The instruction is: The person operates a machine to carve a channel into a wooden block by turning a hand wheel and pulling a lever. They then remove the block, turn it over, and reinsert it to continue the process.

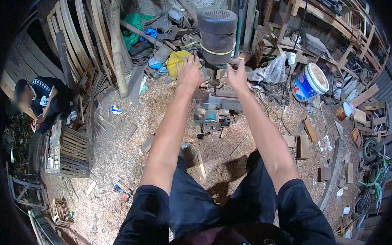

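Observation:
My left hand [191, 72] reaches forward with its fingers stretched out, beside the dark motor and overlapping a yellow item [176, 61] behind it. My right hand [237, 76] is raised on the other side of the motor, thumb and fingers curled together near a small pale spot; I cannot tell what it holds. Between and beyond the hands stands a machine with a dark cylindrical motor [216, 37], a yellow band tied round its lower part. Below the motor, nearer to me, sit a metal vise [225, 100] and a handwheel [210, 125].
Wood shavings cover the floor [117, 137]. A white and blue bucket [310, 83] stands at the right, near wood blocks [302, 147] and a small green bike [373, 172]. At the left, a person [46, 95] sits by a slatted crate [70, 150]. Long boards [69, 36] lean behind.

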### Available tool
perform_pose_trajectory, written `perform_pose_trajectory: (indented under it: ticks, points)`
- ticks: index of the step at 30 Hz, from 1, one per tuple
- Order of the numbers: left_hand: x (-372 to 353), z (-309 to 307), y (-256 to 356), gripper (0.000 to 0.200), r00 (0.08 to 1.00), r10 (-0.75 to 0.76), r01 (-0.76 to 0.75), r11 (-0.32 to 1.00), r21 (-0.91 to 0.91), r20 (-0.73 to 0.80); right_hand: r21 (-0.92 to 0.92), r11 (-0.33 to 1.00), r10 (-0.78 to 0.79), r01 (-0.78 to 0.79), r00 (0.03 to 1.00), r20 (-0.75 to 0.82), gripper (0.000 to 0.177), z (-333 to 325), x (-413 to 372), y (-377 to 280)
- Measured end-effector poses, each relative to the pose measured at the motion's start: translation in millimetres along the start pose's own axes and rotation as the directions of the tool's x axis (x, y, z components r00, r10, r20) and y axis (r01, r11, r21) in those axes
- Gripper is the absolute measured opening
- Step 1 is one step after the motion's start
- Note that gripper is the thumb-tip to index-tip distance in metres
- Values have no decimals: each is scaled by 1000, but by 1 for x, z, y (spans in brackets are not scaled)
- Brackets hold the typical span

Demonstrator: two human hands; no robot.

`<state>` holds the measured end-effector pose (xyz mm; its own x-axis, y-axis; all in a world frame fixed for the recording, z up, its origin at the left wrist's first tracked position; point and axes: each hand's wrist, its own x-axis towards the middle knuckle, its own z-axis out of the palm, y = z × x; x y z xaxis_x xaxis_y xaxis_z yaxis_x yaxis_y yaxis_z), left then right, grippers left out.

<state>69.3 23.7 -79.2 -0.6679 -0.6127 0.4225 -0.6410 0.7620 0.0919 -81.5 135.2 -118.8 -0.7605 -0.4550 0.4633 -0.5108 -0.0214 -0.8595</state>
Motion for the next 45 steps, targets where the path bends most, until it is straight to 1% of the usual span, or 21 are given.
perform_pose_trajectory:
  ticks: [2,8,9,12,13,15,16,18,19,20,22,25,28,29,31,33,36,38,41,42,45]
  points:
    - [1,3,1,71,1000,-12,12,1000,29,7,-75,997,-19,18,1000,-3,39,5,2,20]
    - [10,11,5,70,994,-51,43,996,82,98,-81,988,138,-135,990,38,50,21,-9,47]
    - [13,11,6,71,990,-60,50,996,80,127,-113,989,98,-97,995,7,45,24,-10,52]
    - [12,19,7,69,997,-52,49,998,50,61,-206,978,-2,-5,999,-36,33,31,-25,70]
    - [0,24,6,67,998,-55,56,998,-37,20,-228,973,-29,21,999,-30,32,31,-34,75]
    - [-20,30,3,62,994,-76,58,977,-206,-82,-137,990,49,-38,996,75,30,23,-52,80]
    - [-38,45,1,58,990,-134,116,950,-291,-43,-129,990,73,-59,991,112,25,25,-64,99]
    - [-83,89,-7,55,969,-227,246,906,-343,97,-255,967,110,-18,930,351,24,19,-98,132]
    - [-109,141,-23,52,975,-173,215,881,-422,135,-167,985,117,-40,870,479,27,12,-116,142]
    - [-133,147,-27,40,898,-167,339,853,-397,407,-285,957,201,-53,828,524,28,7,-137,140]
    - [-183,186,-31,34,764,-243,522,776,-353,597,-428,892,259,148,608,750,38,9,-161,162]
    - [-234,235,-28,30,815,-247,442,849,-289,524,-528,848,389,47,622,680,55,19,-187,154]
    - [-240,257,-28,28,815,-145,422,812,-404,561,-493,868,385,50,558,735,67,15,-181,153]
    - [-241,261,-30,27,824,-139,392,840,-375,550,-477,878,378,50,541,752,71,15,-179,152]
    - [-237,266,-32,26,844,-121,324,892,-316,522,-478,878,388,32,536,750,71,15,-176,154]
    - [-241,272,-31,25,850,-142,350,872,-342,507,-535,845,435,27,548,715,71,21,-181,159]
    - [-239,240,-30,25,797,-173,441,822,-362,578,-482,876,406,-12,557,725,71,14,-180,143]
    - [-247,267,-41,26,776,-259,520,779,-351,574,-468,884,380,3,579,722,73,13,-181,145]
    - [-239,223,-7,27,875,-139,313,893,-323,464,-466,885,383,-10,585,715,75,10,-182,141]
    - [-245,247,-15,29,833,-160,424,799,-426,529,-468,883,392,-23,583,712,76,9,-184,138]
    - [-241,257,-33,31,788,-232,468,827,-311,570,-391,920,320,-3,581,748,77,9,-185,153]
